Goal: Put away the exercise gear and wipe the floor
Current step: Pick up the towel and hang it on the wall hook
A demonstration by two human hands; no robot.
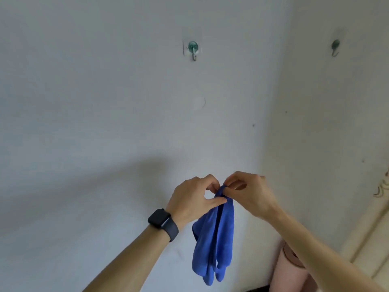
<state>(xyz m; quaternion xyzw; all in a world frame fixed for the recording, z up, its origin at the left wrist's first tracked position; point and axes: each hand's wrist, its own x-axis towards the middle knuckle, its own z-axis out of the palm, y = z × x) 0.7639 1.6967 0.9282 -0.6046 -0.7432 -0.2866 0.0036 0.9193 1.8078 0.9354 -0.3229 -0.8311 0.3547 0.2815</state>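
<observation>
A blue cloth (214, 241) hangs down in front of a white wall, low in the middle of the view. My left hand (193, 201), with a dark watch on its wrist, pinches the cloth's top end between thumb and fingers. My right hand (248, 192) pinches the same top end from the right. Both hands meet at the cloth's upper tip. A small adhesive hook (193, 49) with a metal prong sits on the wall well above my hands, with nothing on it.
A second hook (335, 47) is fixed on the adjoining wall at the upper right. A rolled pink mat (290, 270) stands in the corner at the lower right, partly behind my right forearm. A cream door frame (376, 234) runs along the right edge.
</observation>
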